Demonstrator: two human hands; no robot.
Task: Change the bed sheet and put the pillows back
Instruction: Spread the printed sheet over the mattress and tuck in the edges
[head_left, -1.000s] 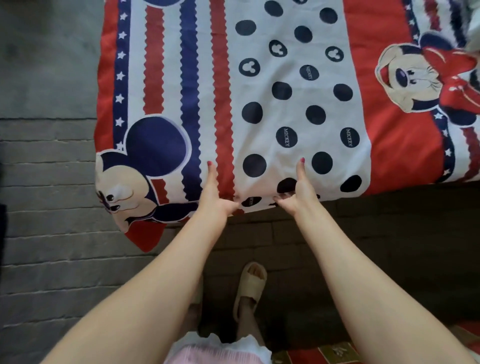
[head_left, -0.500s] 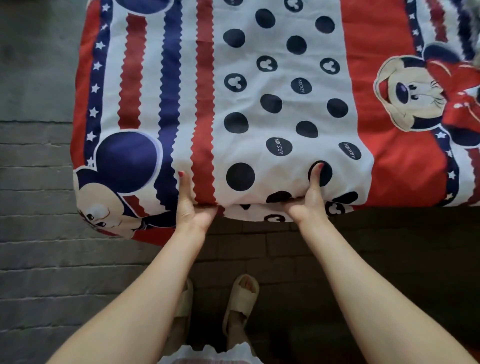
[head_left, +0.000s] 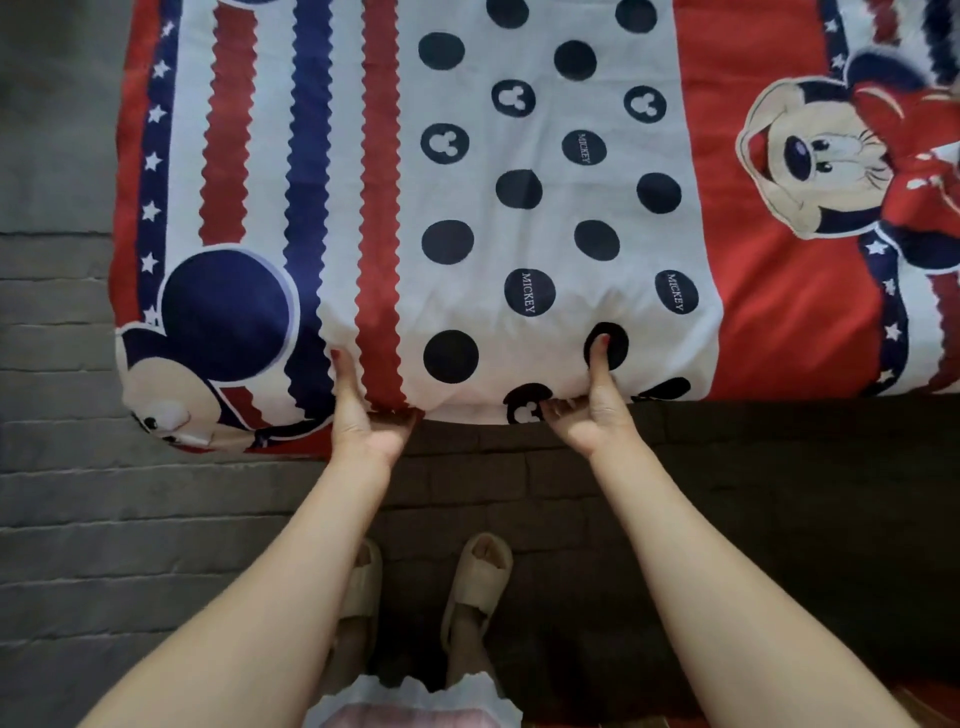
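A red, white and blue cartoon-mouse bed sheet (head_left: 519, 218) lies spread over the bed, filling the upper part of the head view. Its near edge hangs just above the floor. My left hand (head_left: 363, 415) grips that edge near a red wavy stripe, thumb on top and fingers curled underneath. My right hand (head_left: 592, 405) grips the same edge about a hand's width to the right, its thumb pressed on a black dot. No pillow is in view.
Grey brick-patterned floor (head_left: 78, 519) runs along the left and under my feet. My feet in beige slippers (head_left: 478, 577) stand just short of the bed's edge. The sheet's left corner (head_left: 171, 415) hangs over the bed corner.
Both hands have drawn the sheet's near edge toward me and downward. The hem has come lower in view, and the fabric between my hands looks tighter.
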